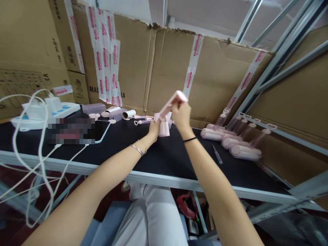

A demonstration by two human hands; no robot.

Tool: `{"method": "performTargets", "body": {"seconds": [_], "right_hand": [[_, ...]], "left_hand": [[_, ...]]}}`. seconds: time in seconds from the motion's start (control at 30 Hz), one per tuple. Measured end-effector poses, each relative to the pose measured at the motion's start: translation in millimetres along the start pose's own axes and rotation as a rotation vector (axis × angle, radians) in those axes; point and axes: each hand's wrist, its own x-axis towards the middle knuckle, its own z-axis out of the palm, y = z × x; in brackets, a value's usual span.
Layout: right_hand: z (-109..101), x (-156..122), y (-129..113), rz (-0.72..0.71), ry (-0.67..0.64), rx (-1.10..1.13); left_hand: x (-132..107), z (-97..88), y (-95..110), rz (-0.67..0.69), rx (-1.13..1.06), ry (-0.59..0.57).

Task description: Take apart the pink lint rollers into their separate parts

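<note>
The pink shell (166, 109) is above the middle of the worktop (123, 155), the right hand (182, 115) with its fingers clamped on the upper end. The left hand (154, 130) has its fingers closed around the lower pink piece (164, 130); whether the pieces join, I cannot tell. Good handling probably means steadying the lower piece and easing the shell lengthwise, without bending. Its long axis slants, upper end pointing toward the worktop's right.

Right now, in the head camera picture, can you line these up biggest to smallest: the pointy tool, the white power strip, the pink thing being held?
1. White power strip
2. Pink thing, partly hidden
3. Pointy tool, clearly smallest
</note>
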Motion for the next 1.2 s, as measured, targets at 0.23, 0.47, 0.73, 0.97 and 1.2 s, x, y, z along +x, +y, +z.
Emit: {"method": "performTargets", "body": {"seconds": [0.23, 0.47, 0.73, 0.97, 1.2], "right_hand": [[2, 1, 98, 0.153, -0.537, -0.459], [32, 18, 115, 0.153, -0.608, -0.56], [66, 31, 155, 0.092, -0.556, -0.712], [82, 27, 162, 0.244, -0.571, -0.734], [51, 35, 158, 0.21, -0.669, -0.741]], "left_hand": [[23, -12.5, 17, -0.013, -0.082, 0.261], [33, -28.6, 29, -0.017, -0.149, 0.362], [23, -22.4, 24, -0.065, -0.083, 0.295], [10, -15.0, 23, -0.05, -0.022, 0.248], [12, -13.3, 18, -0.019, -0.097, 0.196]]}}
